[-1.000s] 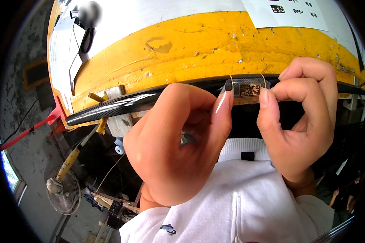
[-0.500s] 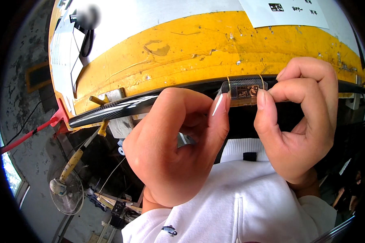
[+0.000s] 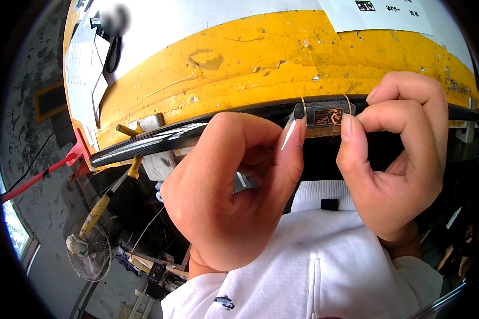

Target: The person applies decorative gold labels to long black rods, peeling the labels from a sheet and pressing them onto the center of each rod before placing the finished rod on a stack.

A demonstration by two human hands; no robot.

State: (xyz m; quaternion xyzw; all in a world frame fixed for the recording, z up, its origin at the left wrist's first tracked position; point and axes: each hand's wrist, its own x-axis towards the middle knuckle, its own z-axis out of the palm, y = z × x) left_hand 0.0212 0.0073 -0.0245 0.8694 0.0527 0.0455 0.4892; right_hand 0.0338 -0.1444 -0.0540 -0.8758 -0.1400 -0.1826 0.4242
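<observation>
A long, glossy black carbon-weave rod lies across the near edge of the table. On its middle stretch, between two thin gold bands, sits a clear film decal with dark blocks and copper-coloured figures. My left hand pinches the left end of the film between thumb and forefinger; a clear corner shows over the thumb. At the film's right end, the thumb and forefinger of my right hand are closed together. Both hands are close against the rod, and the decal stays visible between them.
Yellow clamp pegs on a pale block support the rod at left. The worn yellow table carries a printed white sheet and papers at far left. A red handle and a fan stand at left.
The whole view has shifted slightly, moving rod, table and hands a little up and right in it. Both hands keep their pinch at the film's ends.
</observation>
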